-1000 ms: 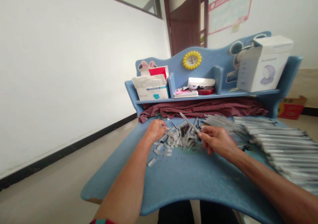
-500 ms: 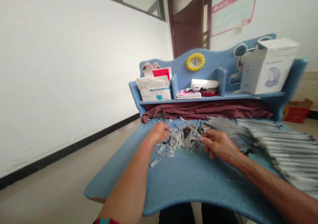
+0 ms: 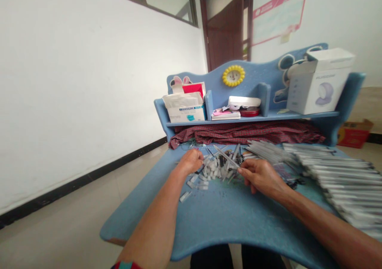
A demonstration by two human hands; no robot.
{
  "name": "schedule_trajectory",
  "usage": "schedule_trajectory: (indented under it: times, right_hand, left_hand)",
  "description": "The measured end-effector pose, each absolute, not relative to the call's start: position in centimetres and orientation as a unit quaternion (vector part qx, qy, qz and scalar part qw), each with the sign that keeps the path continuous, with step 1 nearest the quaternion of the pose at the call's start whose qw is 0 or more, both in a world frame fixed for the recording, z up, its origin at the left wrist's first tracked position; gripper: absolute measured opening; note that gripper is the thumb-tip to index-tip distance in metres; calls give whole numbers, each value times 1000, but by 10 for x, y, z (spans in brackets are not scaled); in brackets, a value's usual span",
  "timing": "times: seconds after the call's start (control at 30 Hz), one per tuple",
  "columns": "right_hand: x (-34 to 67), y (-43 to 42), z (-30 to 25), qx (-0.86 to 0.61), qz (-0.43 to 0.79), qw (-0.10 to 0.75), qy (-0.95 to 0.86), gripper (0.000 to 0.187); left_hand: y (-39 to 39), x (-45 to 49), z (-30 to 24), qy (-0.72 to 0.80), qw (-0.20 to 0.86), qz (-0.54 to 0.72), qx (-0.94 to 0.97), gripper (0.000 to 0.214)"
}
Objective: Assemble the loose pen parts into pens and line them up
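Observation:
My right hand (image 3: pixel 258 175) pinches a slim, clear pen barrel (image 3: pixel 226 156) near its lower end. The barrel points up and left over a loose pile of whitish translucent pen caps (image 3: pixel 212 168) and small dark parts. At the pile's left edge, my left hand (image 3: pixel 191 161) is closed, its fingertips curled; what it holds, if anything, is hidden. Several clear barrels (image 3: pixel 267 151) lie beyond my right hand. Farther right is a large stack of pens (image 3: pixel 346 181) with dark ends, lying side by side.
The blue desk (image 3: pixel 221 217) has a raised shelf at its back. On it stand a mask box (image 3: pixel 188 113), papers (image 3: pixel 226 115), a red round tin (image 3: pixel 249 112) and a large white box (image 3: pixel 320 84). Plaid cloth (image 3: pixel 244 133) lies beneath. A white wall (image 3: pixel 89 82) rises at left.
The view has shifted slightly. The pen barrel in my right hand has dipped a little toward the pile. My left hand stays nearly in place, still closed.

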State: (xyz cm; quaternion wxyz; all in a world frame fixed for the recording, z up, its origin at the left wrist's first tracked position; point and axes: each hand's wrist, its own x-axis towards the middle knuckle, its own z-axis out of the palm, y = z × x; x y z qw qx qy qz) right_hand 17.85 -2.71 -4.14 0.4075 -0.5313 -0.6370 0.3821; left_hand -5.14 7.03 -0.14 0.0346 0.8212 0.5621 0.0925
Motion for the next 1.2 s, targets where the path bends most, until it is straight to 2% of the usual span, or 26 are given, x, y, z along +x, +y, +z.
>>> schedule_trajectory:
  times: [0.4,1.2]
  right_hand:
    - [175,-31,-39,-540,356,382,-660,21]
    - [174,-31,-43,-530,365,381,-664,21]
  left_hand:
    - [71,-54,-4,568,26,77,819,24]
    - [74,-54,-7,595,21,43,803,17]
